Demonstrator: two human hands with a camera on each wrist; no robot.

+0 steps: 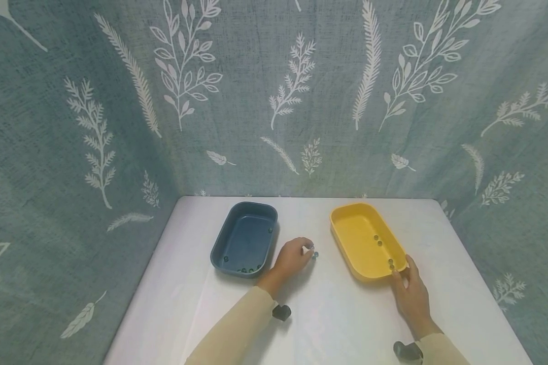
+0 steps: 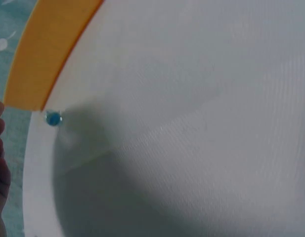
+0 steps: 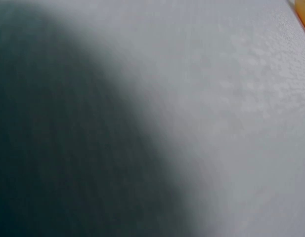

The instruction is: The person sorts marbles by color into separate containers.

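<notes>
My left hand [image 1: 294, 256] reaches over the white table between two trays, thumb and index finger pinching a small glass marble [image 1: 311, 247]. Right by those fingertips, loose blue-green marbles [image 1: 316, 254] lie on the tabletop. In the left wrist view, one blue marble [image 2: 54, 118] shows on the table near the yellow tray's wall, and curled fingers [image 2: 0, 168] appear at the left edge. My right hand [image 1: 412, 296] grips the near right corner of the yellow tray [image 1: 353, 243], thumb at the rim and fingers along the outer side. Several marbles [image 1: 390, 262] sit inside that tray.
A dark blue tray [image 1: 246, 238] stands left of my left hand, with several marbles [image 1: 251, 270] mostly along its near end. Behind the white table [image 1: 329, 324] and at its sides hangs a grey-green curtain [image 1: 242, 101] with white leaf prints.
</notes>
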